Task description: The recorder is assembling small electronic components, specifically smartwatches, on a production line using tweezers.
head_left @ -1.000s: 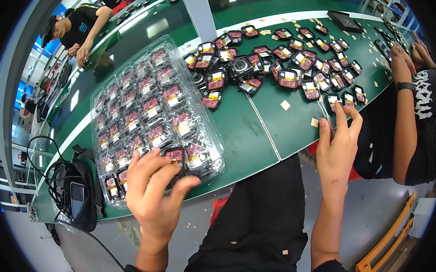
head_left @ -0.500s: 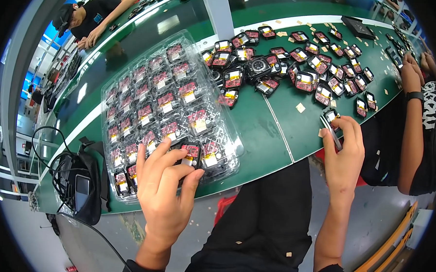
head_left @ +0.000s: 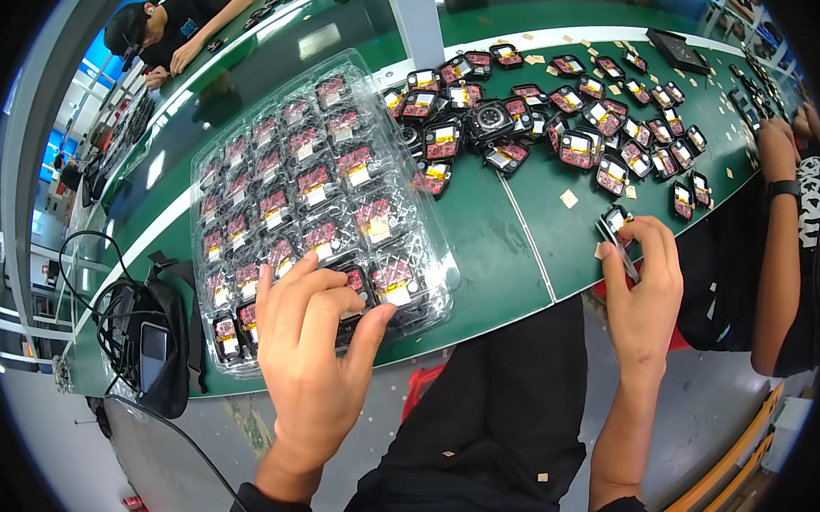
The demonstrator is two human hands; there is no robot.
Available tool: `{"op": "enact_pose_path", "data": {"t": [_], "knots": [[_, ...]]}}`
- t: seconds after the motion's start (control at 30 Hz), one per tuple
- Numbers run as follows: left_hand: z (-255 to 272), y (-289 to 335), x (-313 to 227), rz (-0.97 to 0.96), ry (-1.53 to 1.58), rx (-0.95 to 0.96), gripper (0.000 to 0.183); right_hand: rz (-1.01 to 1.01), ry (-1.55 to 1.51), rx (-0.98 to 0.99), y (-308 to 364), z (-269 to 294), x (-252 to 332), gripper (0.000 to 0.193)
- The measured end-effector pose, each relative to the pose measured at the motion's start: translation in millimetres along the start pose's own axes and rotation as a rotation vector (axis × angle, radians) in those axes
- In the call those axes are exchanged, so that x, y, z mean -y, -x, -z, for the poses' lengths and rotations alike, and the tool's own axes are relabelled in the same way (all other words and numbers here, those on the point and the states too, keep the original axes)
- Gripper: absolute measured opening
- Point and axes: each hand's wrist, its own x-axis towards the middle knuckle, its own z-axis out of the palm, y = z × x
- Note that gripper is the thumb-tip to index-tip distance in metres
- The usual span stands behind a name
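My left hand (head_left: pixel 310 343) is over the near edge of a clear plastic tray (head_left: pixel 440 298). Its fingers are spread, the thumb apart from the index finger. Beneath the fingertips sits a small black watch-like module (head_left: pixel 356 283) with a red circuit board, partly hidden by the hand. Several similar modules fill the tray's pockets in rows. Farther right, my right hand (head_left: pixel 649 271) is closed round metal tweezers (head_left: pixel 609 235), near the table's front edge. Another black module (head_left: pixel 617 217) is right beside the tweezer tips; whether they grip it I cannot tell.
Loose modules (head_left: pixel 579 149) lie scattered across the green table (head_left: pixel 481 296), with small beige squares (head_left: pixel 569 199) among them. A black bag with cables (head_left: pixel 164 346) is left of the tray. A co-worker (head_left: pixel 177 31) sits across; another person's arm (head_left: pixel 780 171) is at right.
My left thumb has moved away from the index finger, and the module under that hand now sits lower in the tray. The right hand, tweezers and nearby module have shifted slightly left.
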Motion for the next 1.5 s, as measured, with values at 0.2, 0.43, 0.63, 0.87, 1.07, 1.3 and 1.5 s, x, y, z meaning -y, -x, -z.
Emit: {"op": "enact_pose_path", "data": {"t": [0.2, 0.43, 0.63, 0.87, 1.07, 1.3, 1.5], "knots": [[1, 4, 2, -0.037, -0.059, -0.007, 0.031, 0.046, -0.122, 0.118, 8, 0, 9, 0.023], [-2, 16, 0, -0.038, -0.125, 0.059, 0.037, 0.286, -0.158, 0.14, 20, -10, 17, 0.026], [3, 18, 2, -0.027, -0.141, 0.099, 0.043, 0.293, -0.223, 0.161, 20, -10, 20, 0.029], [5, 18, -11, 0.007, -0.125, -0.105, 0.045, 0.296, -0.255, 0.21, 19, -9, 25, 0.035], [2, 46, -18, -0.236, 0.648, -0.099, 0.037, 0.252, -0.579, 0.306, 25, 3, 33, 0.042], [-16, 57, -62, 0.6, 1.798, 0.139, 0.057, 0.565, -0.734, 0.232, 55, 7, 54, 0.04], [-17, 58, -41, 0.46, 1.482, 0.319, 0.044, 0.777, -0.513, 0.153, 58, 12, 61, 0.021]]}}
